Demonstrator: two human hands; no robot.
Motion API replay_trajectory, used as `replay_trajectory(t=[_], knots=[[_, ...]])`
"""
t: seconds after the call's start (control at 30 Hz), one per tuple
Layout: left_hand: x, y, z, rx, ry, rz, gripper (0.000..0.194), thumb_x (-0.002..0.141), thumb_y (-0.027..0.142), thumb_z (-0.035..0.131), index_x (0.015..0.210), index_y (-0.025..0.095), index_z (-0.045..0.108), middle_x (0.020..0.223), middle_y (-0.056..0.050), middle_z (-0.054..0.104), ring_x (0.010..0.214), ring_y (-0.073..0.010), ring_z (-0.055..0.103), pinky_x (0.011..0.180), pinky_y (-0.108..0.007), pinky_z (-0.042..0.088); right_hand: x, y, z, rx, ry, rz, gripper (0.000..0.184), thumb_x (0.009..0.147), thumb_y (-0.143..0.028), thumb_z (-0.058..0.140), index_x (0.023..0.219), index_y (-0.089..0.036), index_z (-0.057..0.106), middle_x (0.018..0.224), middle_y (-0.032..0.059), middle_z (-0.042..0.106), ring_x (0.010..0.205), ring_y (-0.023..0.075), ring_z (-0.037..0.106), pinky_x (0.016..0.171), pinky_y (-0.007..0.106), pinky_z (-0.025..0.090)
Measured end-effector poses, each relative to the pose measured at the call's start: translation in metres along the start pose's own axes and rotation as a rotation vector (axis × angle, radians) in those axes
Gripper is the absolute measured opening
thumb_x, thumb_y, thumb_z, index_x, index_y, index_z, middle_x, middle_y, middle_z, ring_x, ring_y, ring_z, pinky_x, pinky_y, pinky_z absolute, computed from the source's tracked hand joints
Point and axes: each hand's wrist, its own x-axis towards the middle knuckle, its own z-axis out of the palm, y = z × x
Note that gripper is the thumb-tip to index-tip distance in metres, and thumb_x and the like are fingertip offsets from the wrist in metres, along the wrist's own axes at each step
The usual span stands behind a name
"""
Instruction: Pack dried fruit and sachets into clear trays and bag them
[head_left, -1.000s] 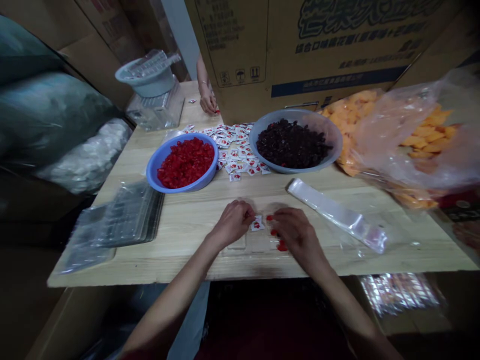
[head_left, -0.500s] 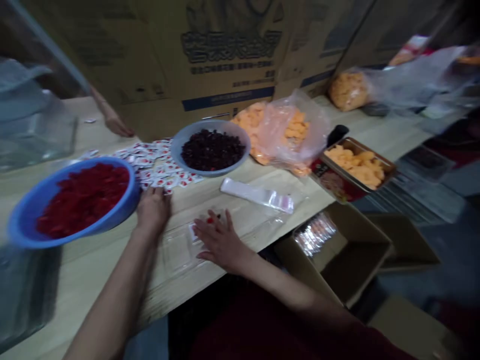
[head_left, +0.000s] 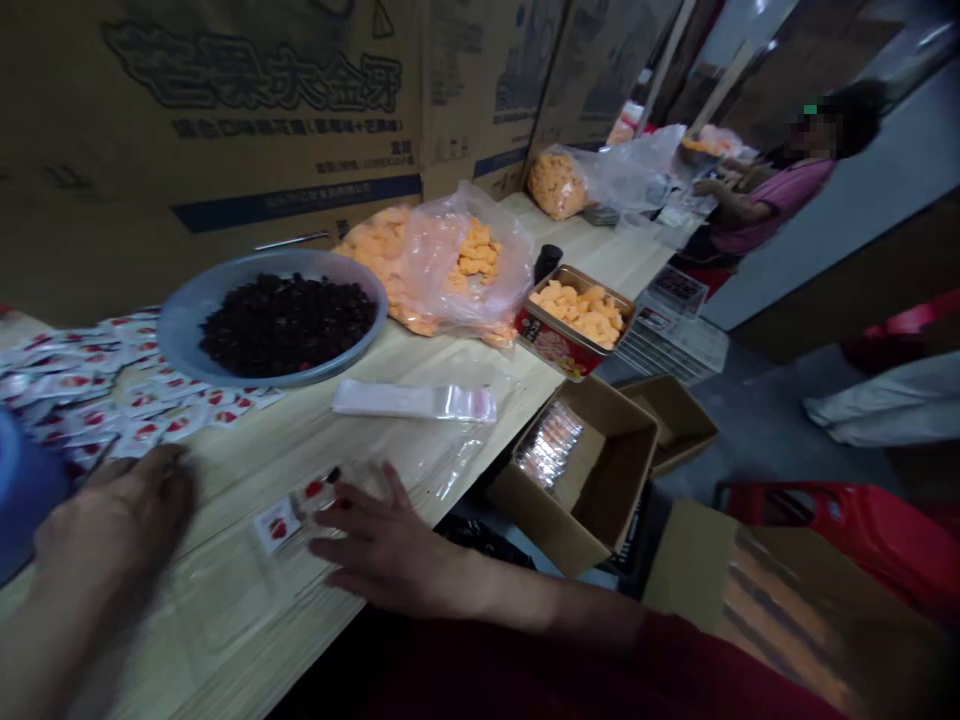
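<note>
A small white sachet with red print [head_left: 276, 527] lies on a clear plastic tray [head_left: 225, 600] on the wooden table [head_left: 300, 445]. Its long axis slants up to the right, and it sits between the hands, nearer the right hand [head_left: 397, 548]. Red pieces [head_left: 316, 488] lie just beside it, by that hand's wide-spread fingers [head_left: 349, 522], which hold nothing visible. The blurred left hand [head_left: 112, 525] lies farther off, its hold indiscernible; loose sachets [head_left: 97, 392] spread beyond.

The right hand [head_left: 394, 550] lies open just beside a printed sachet [head_left: 274, 525] on a clear plastic tray [head_left: 225, 600]. The blurred left hand [head_left: 112, 525] rests on the wooden table [head_left: 300, 450], near scattered sachets [head_left: 97, 390].
</note>
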Motion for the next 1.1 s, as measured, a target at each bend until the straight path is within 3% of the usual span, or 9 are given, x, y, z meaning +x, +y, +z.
replay_trajectory(t=[0.07,0.13,0.2,0.27,0.33,0.5,0.6,0.77,1.1], knots=[[-0.020,0.017,-0.007,-0.007,0.299,-0.052,0.021,0.080,0.046,0.050,0.095,0.032,0.054,0.071,0.007,0.054,0.079,-0.0243,0.053,0.083,-0.043,0.042,-0.014,0.002,-0.005,0.129,0.055,0.043,0.032,0.105,-0.033,0.041,0.129,-0.023,0.059,0.142,0.0031,0.057,0.148,0.0179,0.026,0.123,0.055,0.000],[-0.042,0.033,-0.012,-0.331,0.380,-0.078,0.024,0.078,0.039,0.056,0.098,0.027,0.057,0.076,0.004,0.060,0.078,-0.0223,0.056,0.079,-0.038,0.044,-0.025,0.006,-0.008,0.248,0.112,0.144,0.029,0.103,-0.024,0.044,0.125,-0.026,0.062,0.132,0.0039,0.064,0.143,0.0189,0.037,0.123,0.055,0.008],[-0.064,0.044,-0.011,-0.402,0.410,-0.119,0.037,0.078,0.039,0.056,0.112,0.024,0.055,0.078,0.002,0.064,0.074,-0.0190,0.060,0.072,-0.031,0.047,-0.032,0.011,-0.010,0.327,0.158,0.197,0.032,0.101,-0.021,0.046,0.128,-0.029,0.061,0.130,0.0046,0.065,0.140,0.0228,0.043,0.122,0.060,0.012],[-0.091,0.053,-0.006,-0.596,0.318,-0.069,0.046,0.081,0.039,0.059,0.122,0.021,0.051,0.076,0.001,0.063,0.071,-0.0167,0.061,0.067,-0.027,0.047,-0.033,0.015,-0.012,0.388,0.193,0.203,0.035,0.099,-0.021,0.047,0.129,-0.033,0.061,0.129,0.0044,0.065,0.137,0.0256,0.047,0.121,0.062,0.014],[-0.121,0.065,0.002,-0.745,0.170,-0.012,0.033,0.084,0.037,0.060,0.112,0.020,0.057,0.074,0.001,0.061,0.067,-0.0141,0.058,0.064,-0.025,0.045,-0.029,0.014,-0.012,0.429,0.200,0.183,0.035,0.099,-0.021,0.048,0.130,-0.034,0.060,0.130,0.0041,0.065,0.136,0.0263,0.048,0.121,0.063,0.015],[-0.173,0.091,0.023,-0.637,0.030,0.008,0.012,0.090,0.025,0.055,0.099,0.022,0.061,0.070,0.003,0.057,0.064,-0.0124,0.050,0.059,-0.024,0.038,-0.008,-0.011,0.004,0.425,0.158,0.044,0.036,0.099,-0.019,0.048,0.133,-0.031,0.056,0.134,0.0040,0.063,0.138,0.0246,0.045,0.121,0.061,0.014],[-0.177,0.092,0.029,-0.512,0.022,0.037,0.015,0.088,0.021,0.058,0.101,0.023,0.062,0.074,0.002,0.059,0.067,-0.0138,0.053,0.062,-0.025,0.039,0.000,-0.021,0.021,0.356,0.099,-0.018,0.039,0.099,-0.020,0.048,0.136,-0.031,0.055,0.137,0.0044,0.061,0.141,0.0258,0.041,0.120,0.064,0.012],[-0.171,0.088,0.030,-0.424,0.144,0.061,0.026,0.086,0.024,0.064,0.113,0.023,0.062,0.105,-0.005,0.064,0.085,-0.0180,0.060,0.076,-0.030,0.047,-0.002,-0.020,0.037,0.325,0.091,-0.029,0.038,0.097,-0.016,0.049,0.132,-0.030,0.060,0.134,0.0063,0.063,0.140,0.0276,0.042,0.119,0.067,0.013],[-0.158,0.094,0.047,-0.245,0.174,0.216,0.018,0.096,0.019,0.048,0.098,0.021,0.065,0.099,-0.008,0.066,0.098,-0.0229,0.058,0.088,-0.037,0.046,-0.003,-0.022,0.048,0.292,0.116,-0.059,0.030,0.097,-0.017,0.051,0.122,-0.026,0.065,0.135,0.0078,0.062,0.138,0.0282,0.045,0.119,0.065,0.017]])
